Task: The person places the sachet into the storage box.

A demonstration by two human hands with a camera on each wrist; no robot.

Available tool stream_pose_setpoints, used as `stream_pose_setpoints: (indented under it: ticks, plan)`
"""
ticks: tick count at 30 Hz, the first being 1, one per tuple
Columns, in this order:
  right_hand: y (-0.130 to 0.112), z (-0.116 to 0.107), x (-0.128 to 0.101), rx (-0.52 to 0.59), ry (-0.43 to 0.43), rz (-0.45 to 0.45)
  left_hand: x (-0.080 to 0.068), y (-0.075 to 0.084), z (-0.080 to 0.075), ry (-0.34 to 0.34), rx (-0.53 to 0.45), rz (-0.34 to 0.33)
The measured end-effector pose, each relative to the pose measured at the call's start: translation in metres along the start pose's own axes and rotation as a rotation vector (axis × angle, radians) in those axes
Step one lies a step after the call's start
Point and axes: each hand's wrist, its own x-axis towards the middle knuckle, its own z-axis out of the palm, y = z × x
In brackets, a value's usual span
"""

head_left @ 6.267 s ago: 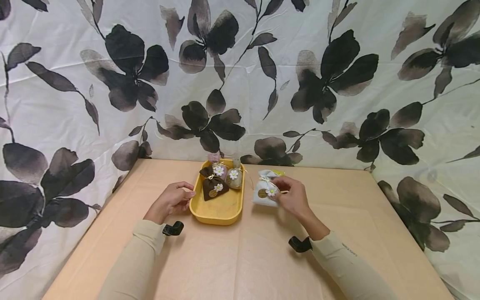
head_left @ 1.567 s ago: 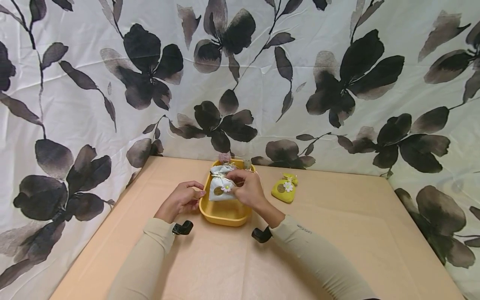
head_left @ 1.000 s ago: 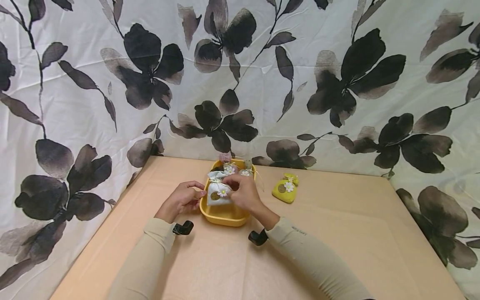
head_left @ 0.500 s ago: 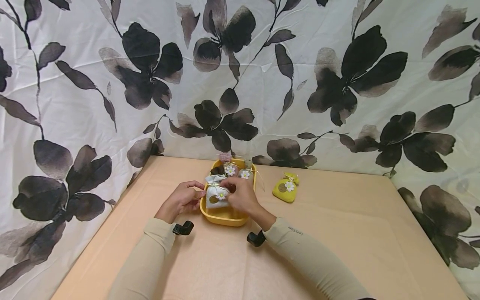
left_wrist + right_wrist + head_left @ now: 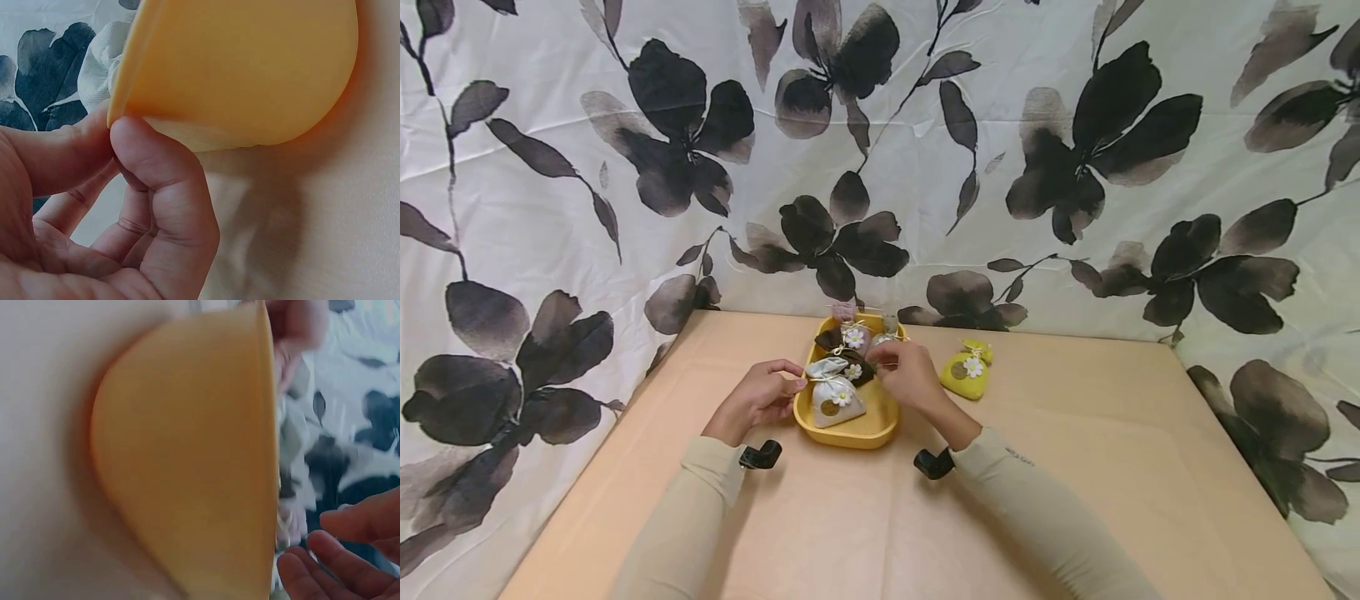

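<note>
My left hand [image 5: 760, 393] pinches the left rim of the yellow tray [image 5: 850, 441] between thumb and index finger, as the left wrist view shows close up. A white drawstring pouch [image 5: 850, 410] with a daisy and a round brown label leans inside the tray's left side. Behind it lie a dark brown pouch [image 5: 861, 377], a pinkish pouch [image 5: 844, 312] and a grey-green one [image 5: 891, 323], partly covered. Over the tray's right rim, my right hand [image 5: 919, 379] has its thumb and fingers apart, with nothing between them in the right wrist view.
A lime-yellow pouch [image 5: 958, 382] with a daisy lies on the table right of the tray. The table [image 5: 1075, 467] has a plain peach cover. Floral cloth [image 5: 940, 167] hangs behind and at both sides.
The right hand carried the white pouch from the right into the tray, lowered it at the left side and let go, then drew back rightward. The left hand stayed on the rim.
</note>
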Motion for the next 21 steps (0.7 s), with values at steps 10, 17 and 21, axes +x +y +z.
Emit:
stream_pose_setpoints:
  ticks: [10, 17, 21]
  plan:
    - [0.05, -0.062, -0.007, -0.019, 0.151, 0.016, 0.0, 0.0, 0.0, 0.003, 0.016, -0.017]
    - [0.097, -0.095, -0.018, -0.092, 0.291, 0.138, 0.0, -0.001, 0.001, -0.004, 0.014, -0.006]
    - [0.114, -0.102, -0.025, -0.119, 0.326, 0.233, 0.0, -0.001, 0.001, -0.008, 0.018, -0.001]
